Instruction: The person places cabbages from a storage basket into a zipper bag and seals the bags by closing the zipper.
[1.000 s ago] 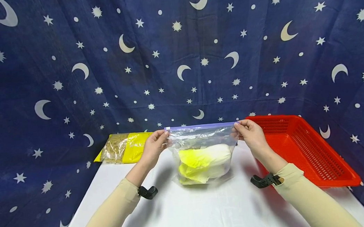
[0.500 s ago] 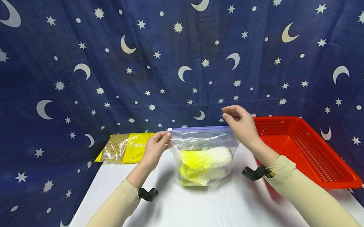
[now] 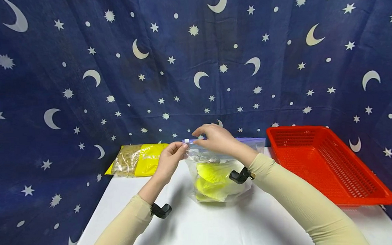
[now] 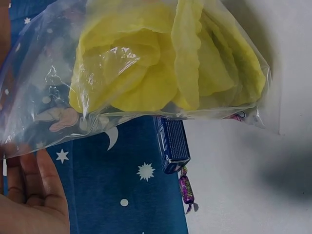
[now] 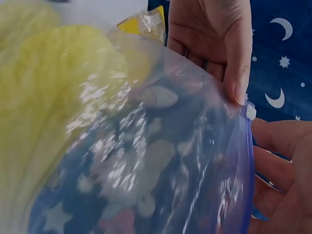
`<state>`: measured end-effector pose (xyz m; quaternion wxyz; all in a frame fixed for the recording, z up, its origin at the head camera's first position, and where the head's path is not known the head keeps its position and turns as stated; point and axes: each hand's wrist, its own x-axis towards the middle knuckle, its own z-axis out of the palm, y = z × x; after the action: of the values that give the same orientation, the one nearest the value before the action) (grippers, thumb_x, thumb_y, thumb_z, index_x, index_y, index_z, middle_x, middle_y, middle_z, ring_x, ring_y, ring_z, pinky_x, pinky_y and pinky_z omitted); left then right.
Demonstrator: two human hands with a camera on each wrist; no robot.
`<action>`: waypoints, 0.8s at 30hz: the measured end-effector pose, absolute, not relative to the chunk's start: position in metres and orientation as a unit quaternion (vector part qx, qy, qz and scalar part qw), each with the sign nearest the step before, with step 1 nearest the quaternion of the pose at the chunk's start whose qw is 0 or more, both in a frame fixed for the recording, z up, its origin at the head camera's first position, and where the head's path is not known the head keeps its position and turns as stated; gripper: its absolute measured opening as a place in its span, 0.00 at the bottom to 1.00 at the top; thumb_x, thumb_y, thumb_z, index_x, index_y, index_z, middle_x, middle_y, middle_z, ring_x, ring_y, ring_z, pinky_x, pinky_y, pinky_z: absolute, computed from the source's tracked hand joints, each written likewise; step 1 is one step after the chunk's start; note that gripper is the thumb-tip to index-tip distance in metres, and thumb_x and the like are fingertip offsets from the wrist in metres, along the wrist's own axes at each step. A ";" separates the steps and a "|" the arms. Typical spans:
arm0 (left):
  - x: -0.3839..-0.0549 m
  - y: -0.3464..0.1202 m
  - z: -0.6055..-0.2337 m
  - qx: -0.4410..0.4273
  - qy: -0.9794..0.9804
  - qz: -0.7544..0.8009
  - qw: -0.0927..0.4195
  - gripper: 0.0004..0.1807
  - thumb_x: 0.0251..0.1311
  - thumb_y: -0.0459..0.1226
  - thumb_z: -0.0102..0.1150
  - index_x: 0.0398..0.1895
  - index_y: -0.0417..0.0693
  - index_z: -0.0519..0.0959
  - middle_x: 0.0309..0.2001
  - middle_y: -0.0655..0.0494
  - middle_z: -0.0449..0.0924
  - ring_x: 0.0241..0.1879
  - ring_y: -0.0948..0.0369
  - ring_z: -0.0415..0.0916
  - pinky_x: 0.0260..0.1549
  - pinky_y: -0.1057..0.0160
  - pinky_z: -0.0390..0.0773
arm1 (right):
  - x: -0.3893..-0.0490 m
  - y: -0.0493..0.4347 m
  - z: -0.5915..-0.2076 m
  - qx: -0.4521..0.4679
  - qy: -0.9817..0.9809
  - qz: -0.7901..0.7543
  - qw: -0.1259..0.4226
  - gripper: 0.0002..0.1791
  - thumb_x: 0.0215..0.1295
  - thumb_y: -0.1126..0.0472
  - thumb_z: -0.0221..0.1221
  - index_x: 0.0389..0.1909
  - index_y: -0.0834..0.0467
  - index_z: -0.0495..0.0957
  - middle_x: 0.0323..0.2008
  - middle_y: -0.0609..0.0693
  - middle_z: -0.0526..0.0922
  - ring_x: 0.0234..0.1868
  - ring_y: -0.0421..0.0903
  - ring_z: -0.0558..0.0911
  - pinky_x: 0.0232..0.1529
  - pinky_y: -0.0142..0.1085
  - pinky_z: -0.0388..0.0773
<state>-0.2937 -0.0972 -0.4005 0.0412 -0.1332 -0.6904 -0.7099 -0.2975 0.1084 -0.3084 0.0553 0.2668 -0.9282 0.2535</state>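
Note:
A clear slider bag (image 3: 193,158) with a purple zip strip stands upright on the table, a yellow-and-white napa cabbage (image 3: 209,181) inside it. My left hand (image 3: 169,159) pinches the bag's upper left corner, right beside the white slider (image 5: 251,111). Across the front of the bag reaches my right hand (image 3: 218,138), its thumb and index finger apart close to that slider. In the right wrist view the fingers of this right hand (image 5: 282,168) lie just past the zip strip. The right forearm hides part of the cabbage.
A red plastic basket (image 3: 323,167) stands at the table's right. Back left lies a yellow package with a see-through window (image 3: 141,159). Behind the bag, the left wrist view shows a dark blue box (image 4: 171,146) and a purple-wrapped candy (image 4: 185,189) near the cloth.
My right hand has let go of the bag's upper right corner, lifted, and moved left to the slider. The left hand keeps its pinch on the left corner.

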 end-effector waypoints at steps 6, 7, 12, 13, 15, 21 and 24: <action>-0.292 -0.097 -0.398 -0.140 -0.698 -0.701 0.040 0.14 0.72 0.39 0.61 0.48 0.34 0.80 0.40 0.51 0.82 0.42 0.60 0.80 0.47 0.63 0.84 | -0.305 0.092 -0.309 0.269 -0.931 0.243 0.049 0.14 0.70 0.53 0.64 0.50 0.54 0.88 0.48 0.47 0.87 0.53 0.47 0.83 0.54 0.43 0.80; -0.292 -0.097 -0.398 -0.140 -0.699 -0.700 0.040 0.14 0.72 0.39 0.60 0.49 0.35 0.80 0.40 0.52 0.81 0.42 0.60 0.80 0.47 0.63 0.84 | -0.306 0.090 -0.309 0.269 -0.930 0.243 0.050 0.12 0.70 0.54 0.64 0.49 0.54 0.88 0.47 0.46 0.87 0.52 0.46 0.83 0.53 0.42 0.81; -0.293 -0.097 -0.399 -0.141 -0.689 -0.707 0.066 0.13 0.74 0.38 0.59 0.52 0.38 0.77 0.42 0.52 0.80 0.42 0.60 0.78 0.45 0.65 0.83 | -0.305 0.085 -0.311 0.265 -0.930 0.248 0.051 0.10 0.70 0.55 0.64 0.45 0.54 0.88 0.45 0.46 0.88 0.49 0.46 0.84 0.51 0.41 0.81; -0.293 -0.097 -0.399 -0.142 -0.685 -0.711 0.074 0.12 0.74 0.38 0.58 0.51 0.38 0.76 0.42 0.52 0.80 0.41 0.60 0.77 0.45 0.65 0.83 | -0.305 0.084 -0.311 0.264 -0.930 0.249 0.051 0.10 0.69 0.55 0.64 0.45 0.54 0.88 0.45 0.46 0.88 0.49 0.45 0.84 0.51 0.41 0.81; -0.293 -0.097 -0.399 -0.143 -0.678 -0.716 0.087 0.12 0.74 0.37 0.58 0.51 0.37 0.75 0.42 0.53 0.79 0.41 0.60 0.77 0.44 0.66 0.83 | -0.304 0.083 -0.310 0.263 -0.930 0.250 0.054 0.09 0.69 0.55 0.64 0.44 0.54 0.88 0.44 0.46 0.88 0.48 0.46 0.84 0.50 0.41 0.81; -0.293 -0.097 -0.400 -0.157 -0.673 -0.715 0.111 0.10 0.75 0.36 0.56 0.49 0.37 0.73 0.40 0.55 0.75 0.40 0.61 0.73 0.45 0.68 0.79 | -0.303 0.077 -0.311 0.263 -0.932 0.243 0.054 0.08 0.69 0.52 0.64 0.40 0.50 0.87 0.40 0.43 0.87 0.42 0.42 0.83 0.45 0.39 0.81; -0.293 -0.095 -0.399 -0.179 -0.673 -0.708 0.121 0.09 0.77 0.35 0.52 0.48 0.35 0.71 0.38 0.55 0.71 0.40 0.61 0.70 0.46 0.68 0.76 | -0.302 0.076 -0.311 0.259 -0.936 0.230 0.060 0.08 0.70 0.49 0.64 0.39 0.48 0.87 0.38 0.41 0.86 0.40 0.40 0.82 0.42 0.38 0.80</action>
<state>-0.2925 -0.0949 -0.3993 0.1206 -0.1793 -0.6728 -0.7076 -0.3015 0.0757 -0.3106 0.0602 0.2589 -0.9362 0.2300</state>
